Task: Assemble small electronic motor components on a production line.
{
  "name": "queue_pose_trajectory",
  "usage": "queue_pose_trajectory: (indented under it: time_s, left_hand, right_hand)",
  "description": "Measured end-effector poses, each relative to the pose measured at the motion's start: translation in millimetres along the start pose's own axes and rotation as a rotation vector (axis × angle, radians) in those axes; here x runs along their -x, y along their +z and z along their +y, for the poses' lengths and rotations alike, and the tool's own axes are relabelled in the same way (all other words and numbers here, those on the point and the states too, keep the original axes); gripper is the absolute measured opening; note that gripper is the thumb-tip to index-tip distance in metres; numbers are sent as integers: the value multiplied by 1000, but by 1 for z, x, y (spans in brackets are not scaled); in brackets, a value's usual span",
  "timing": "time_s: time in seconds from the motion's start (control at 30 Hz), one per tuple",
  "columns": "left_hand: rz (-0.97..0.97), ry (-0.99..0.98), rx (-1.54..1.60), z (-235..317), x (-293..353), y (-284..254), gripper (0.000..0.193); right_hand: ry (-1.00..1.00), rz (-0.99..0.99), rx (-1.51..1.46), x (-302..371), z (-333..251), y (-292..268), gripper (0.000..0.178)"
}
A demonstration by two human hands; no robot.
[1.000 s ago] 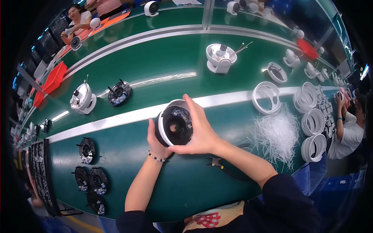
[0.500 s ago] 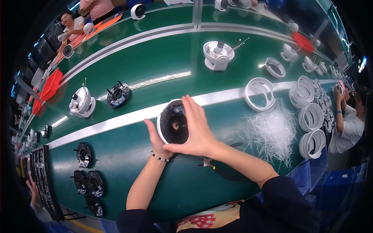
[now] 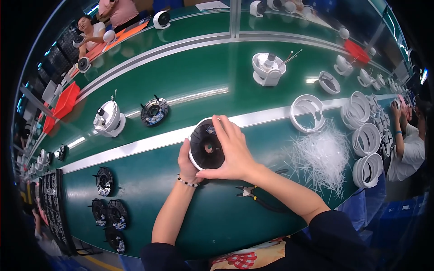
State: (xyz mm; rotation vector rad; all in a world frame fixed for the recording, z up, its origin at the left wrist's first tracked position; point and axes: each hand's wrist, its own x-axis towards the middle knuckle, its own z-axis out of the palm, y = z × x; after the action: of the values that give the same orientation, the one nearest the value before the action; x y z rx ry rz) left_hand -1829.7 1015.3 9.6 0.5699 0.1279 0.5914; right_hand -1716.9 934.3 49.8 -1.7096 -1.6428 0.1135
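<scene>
Between my two hands is a round camera housing part (image 3: 207, 151), a black dished disc with a hole in its middle set in a white rim. My left hand (image 3: 186, 163), with a beaded bracelet at its wrist, cups the left side of it. The fingers of my right hand (image 3: 236, 151) lie over its right edge, the thumb along the bottom. Beside my right forearm lie side cutters (image 3: 249, 193) with black and yellow handles. Several black discs with circuit boards (image 3: 105, 181) lie to the left on the green table.
A heap of thin clear plastic strips (image 3: 322, 156) lies right of my hands, near stacked white rings (image 3: 367, 170). Beyond the metal strip, the green belt carries white camera bodies (image 3: 110, 121) and a black disc part (image 3: 154, 111). A black rack (image 3: 55, 212) stands far left. Co-workers sit around.
The camera bodies and black disc on the belt have shifted to the right. My hands still hold the housing part; the fingers of my left hand have drawn closer against its rim.
</scene>
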Motion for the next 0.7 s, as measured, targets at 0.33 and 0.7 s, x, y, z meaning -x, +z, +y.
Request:
queue_pose_trajectory:
  time_s: [0.33, 0.7]
  left_hand:
    - [37, 83, 26, 0, -15, 6, 53]
    - [456, 116, -195, 36, -116, -49, 37]
  right_hand:
    - [69, 237, -98, 6, 6, 20, 116]
    - [-94, -738, 283, 114, -19, -55, 107]
